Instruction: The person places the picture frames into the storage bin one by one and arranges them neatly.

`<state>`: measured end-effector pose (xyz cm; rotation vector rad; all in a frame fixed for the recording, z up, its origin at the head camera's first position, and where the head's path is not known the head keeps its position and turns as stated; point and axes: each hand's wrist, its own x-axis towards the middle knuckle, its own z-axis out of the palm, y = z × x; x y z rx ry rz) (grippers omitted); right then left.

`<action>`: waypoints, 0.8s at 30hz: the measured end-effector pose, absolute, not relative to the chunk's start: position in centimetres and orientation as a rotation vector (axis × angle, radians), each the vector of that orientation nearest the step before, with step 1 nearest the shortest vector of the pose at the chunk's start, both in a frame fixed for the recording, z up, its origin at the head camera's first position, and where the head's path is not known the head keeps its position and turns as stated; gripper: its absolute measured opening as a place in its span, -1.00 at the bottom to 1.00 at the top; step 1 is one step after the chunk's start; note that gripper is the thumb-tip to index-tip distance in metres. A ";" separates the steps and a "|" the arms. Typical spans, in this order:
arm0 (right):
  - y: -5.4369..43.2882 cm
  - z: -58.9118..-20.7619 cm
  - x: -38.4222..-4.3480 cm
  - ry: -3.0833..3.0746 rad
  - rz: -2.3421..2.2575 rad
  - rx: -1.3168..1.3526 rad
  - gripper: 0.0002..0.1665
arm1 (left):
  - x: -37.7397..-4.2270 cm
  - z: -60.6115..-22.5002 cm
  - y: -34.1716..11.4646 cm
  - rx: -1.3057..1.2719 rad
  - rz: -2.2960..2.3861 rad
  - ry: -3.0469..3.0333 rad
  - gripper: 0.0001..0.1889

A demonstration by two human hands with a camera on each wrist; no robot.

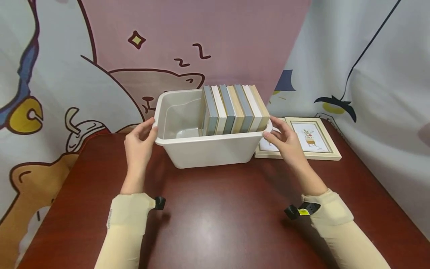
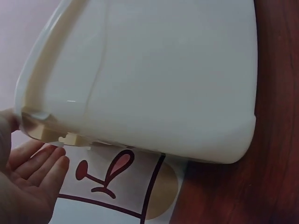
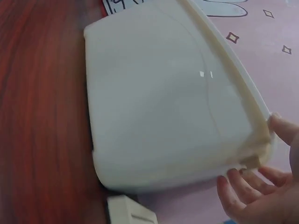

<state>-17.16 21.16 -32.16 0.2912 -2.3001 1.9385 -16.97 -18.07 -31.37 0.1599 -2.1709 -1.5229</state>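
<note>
A white plastic storage bin (image 1: 211,153) stands at the far side of the table. At its left end my left hand (image 1: 139,145) grips the rim, thumb on top and fingers beneath. My right hand (image 1: 285,140) holds the rim at the right front corner in the same way. Several thin slabs that look like picture frames (image 1: 236,112) stand on edge in the bin's right half, in blue-grey, white and beige. Both wrist views show the bin's outer wall (image 2: 173,84) close up, with the rim between thumb and fingers.
Cream-bordered picture frames (image 1: 330,144) with plant drawings lie flat right of the bin, partly behind my right hand. The dark red-brown table (image 1: 201,209) reaches back to a cartoon-printed curtain (image 1: 235,37).
</note>
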 end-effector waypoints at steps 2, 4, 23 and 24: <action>22.0 -31.8 -17.2 -2.306 1.926 0.323 -0.34 | -16.9 -31.5 -18.0 0.163 -1.567 -2.124 -0.65; 22.9 -31.4 -17.5 -2.274 1.925 0.354 -0.38 | -17.0 -31.5 -18.0 0.167 -1.604 -2.078 -0.65; 36.7 -31.7 -23.2 -2.442 1.644 0.055 -0.48 | -17.4 -32.4 -17.6 0.200 -1.630 -2.078 -0.63; 37.3 -31.7 -23.4 -2.474 1.619 0.030 -0.48 | -17.4 -32.5 -17.6 0.204 -1.631 -2.080 -0.63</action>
